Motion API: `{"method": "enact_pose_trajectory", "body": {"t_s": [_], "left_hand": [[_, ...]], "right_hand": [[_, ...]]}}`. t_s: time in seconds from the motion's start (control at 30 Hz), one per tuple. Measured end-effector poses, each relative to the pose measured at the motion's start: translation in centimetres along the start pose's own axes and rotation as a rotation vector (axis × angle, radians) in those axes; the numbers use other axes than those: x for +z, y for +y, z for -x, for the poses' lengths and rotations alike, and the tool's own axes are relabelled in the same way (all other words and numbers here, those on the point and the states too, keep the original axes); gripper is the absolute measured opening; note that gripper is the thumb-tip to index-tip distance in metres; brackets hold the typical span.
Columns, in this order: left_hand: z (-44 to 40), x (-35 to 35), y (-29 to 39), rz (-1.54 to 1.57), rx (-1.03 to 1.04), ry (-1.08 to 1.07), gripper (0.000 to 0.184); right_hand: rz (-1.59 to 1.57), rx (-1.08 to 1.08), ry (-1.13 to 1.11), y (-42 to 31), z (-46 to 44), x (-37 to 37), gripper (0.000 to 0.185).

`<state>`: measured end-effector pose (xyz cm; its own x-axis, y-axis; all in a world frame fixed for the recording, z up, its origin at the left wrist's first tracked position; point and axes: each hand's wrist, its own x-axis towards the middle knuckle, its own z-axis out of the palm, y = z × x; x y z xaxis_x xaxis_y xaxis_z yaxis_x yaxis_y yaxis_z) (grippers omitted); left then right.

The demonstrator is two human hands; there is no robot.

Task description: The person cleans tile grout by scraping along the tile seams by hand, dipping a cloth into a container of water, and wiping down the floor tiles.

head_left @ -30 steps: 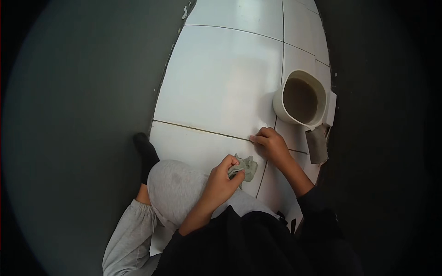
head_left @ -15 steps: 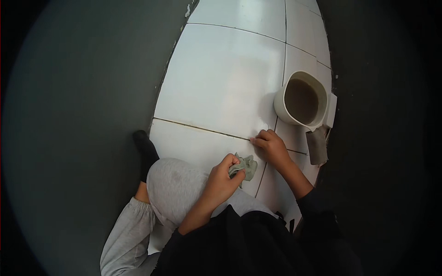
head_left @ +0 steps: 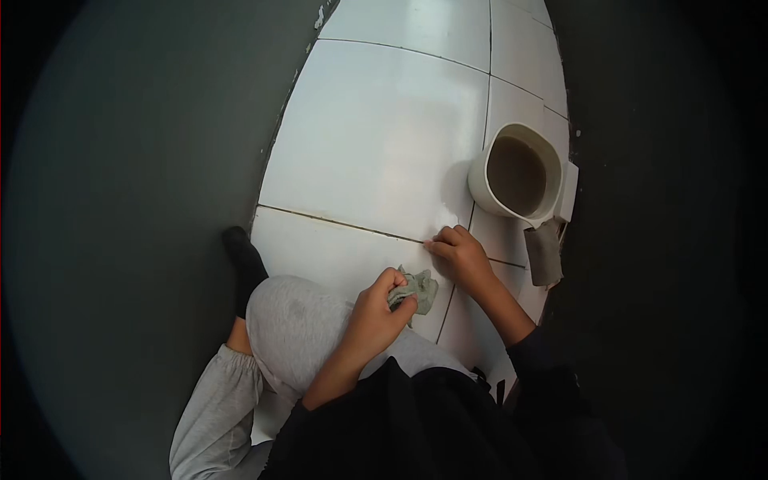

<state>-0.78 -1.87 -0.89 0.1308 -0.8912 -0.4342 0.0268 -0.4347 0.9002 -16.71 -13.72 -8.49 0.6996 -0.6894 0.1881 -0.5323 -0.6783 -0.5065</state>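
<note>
My left hand (head_left: pixel 376 316) is closed around a crumpled grey-green cloth (head_left: pixel 422 290), held just above the white tiles beside my knee. Further forward and to the right, my right hand (head_left: pixel 459 254) has its fingers pinched together at the dark grout line (head_left: pixel 352 226) between two tiles. Whatever those fingers hold, if anything, is too small or hidden to make out. To the right of that hand stands a white plastic dipper (head_left: pixel 480 182) with murky brown water (head_left: pixel 516 176) in it.
A grey cloth (head_left: pixel 544 254) hangs by the dipper's near right side. White floor tiles (head_left: pixel 360 120) run forward between a dark grey surface (head_left: pixel 152 160) on the left and another dark area (head_left: pixel 664 200) on the right. My bent leg in grey trousers (head_left: pixel 292 320) is at the lower left.
The whole view has shifted slightly, so everything sits a little further left. My right fingers stay at the grout line, and the cloth remains in my left hand.
</note>
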Motion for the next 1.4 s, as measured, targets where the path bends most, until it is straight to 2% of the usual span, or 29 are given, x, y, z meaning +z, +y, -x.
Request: {"method": "enact_pose_trajectory", "body": {"t_s": [0.07, 0.2, 0.33, 0.4, 0.47, 0.63, 0.7, 0.73, 0.9, 1.0, 1.07, 1.3, 1.4], "left_hand": [[-0.1, 0.0, 0.2, 0.001, -0.012, -0.013, 0.015], [-0.3, 0.2, 0.3, -0.025, -0.02, -0.041, 0.016], [-0.3, 0.2, -0.2, 0.014, -0.015, -0.036, 0.015], [-0.1, 0.0, -0.1, 0.014, -0.007, -0.027, 0.015], [0.0, -0.1, 0.1, -0.003, -0.026, -0.02, 0.015], [0.1, -0.2, 0.3, 0.009, -0.062, -0.025, 0.015], [-0.3, 0.1, -0.5, -0.003, 0.072, -0.002, 0.018], [-0.3, 0.2, -0.5, 0.002, 0.072, -0.008, 0.018], [-0.1, 0.0, -0.2, 0.004, -0.003, -0.031, 0.018], [0.1, -0.1, -0.2, 0.0, 0.023, -0.004, 0.019], [0.3, -0.3, -0.2, -0.015, 0.02, 0.001, 0.019], [-0.1, 0.0, -0.3, -0.012, 0.047, -0.019, 0.02], [0.1, -0.1, 0.0, 0.009, 0.001, -0.045, 0.02]], "right_hand": [[-0.028, 0.026, -0.003, 1.1, 1.7, -1.7, 0.013], [-0.034, 0.068, -0.019, 2.5, 3.5, -2.9, 0.015], [-0.047, -0.027, -0.013, 0.8, 0.5, -0.5, 0.009], [-0.076, -0.051, -0.027, -0.6, -1.7, 1.4, 0.016], [-0.078, -0.087, -0.009, -1.3, -2.5, 1.7, 0.012], [-0.009, -0.015, -0.047, 1.0, 0.9, -1.0, 0.015], [0.015, 0.021, -0.062, 1.9, 2.0, -1.7, 0.018], [-0.004, 0.021, -0.057, 2.2, 2.2, -1.5, 0.018], [-0.107, -0.063, -0.024, -0.1, -1.1, 0.9, 0.011], [-0.137, -0.101, -0.014, -1.7, -3.9, 2.8, 0.007], [-0.127, -0.099, -0.028, -1.6, -4.1, 3.4, 0.007], [-0.064, 0.026, -0.045, 1.5, 1.2, -1.3, 0.015], [-0.069, -0.036, -0.029, 0.4, -0.5, 0.4, 0.013]]}}
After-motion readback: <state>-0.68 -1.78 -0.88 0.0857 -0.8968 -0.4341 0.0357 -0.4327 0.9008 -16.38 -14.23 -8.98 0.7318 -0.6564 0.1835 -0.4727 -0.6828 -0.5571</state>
